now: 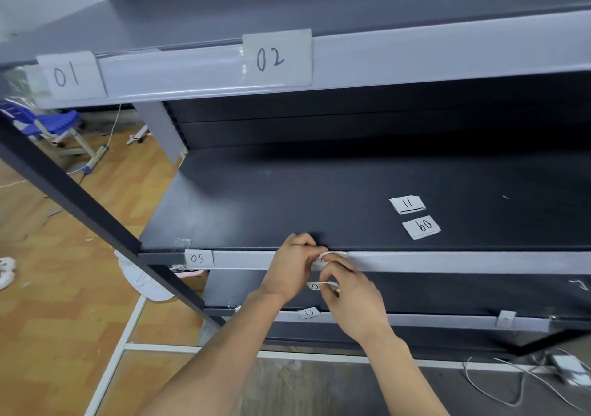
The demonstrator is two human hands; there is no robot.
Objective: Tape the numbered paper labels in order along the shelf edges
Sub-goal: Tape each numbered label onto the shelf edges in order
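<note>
Labels 01 (66, 76) and 02 (277, 58) are taped to the top shelf edge (415, 54). Label 05 (198, 258) sits on the middle shelf edge (463, 263). My left hand (292, 263) and my right hand (355, 297) meet at that edge, pressing a small white paper label (323, 258) against it; its number is mostly hidden by my fingers. A second paper slip (316, 286) is pinched in my right hand. Loose labels 11 (407, 204) and 09 (421, 227) lie on the dark middle shelf board. Label 12 (309, 312) is on the lower shelf edge.
Another small label (506, 318) is on the lower edge at right. A dark diagonal bar (80, 192) crosses the left. Blue chair (54, 124) and white shoes (6, 271) stand on the wooden floor. Cables (511, 380) lie at bottom right.
</note>
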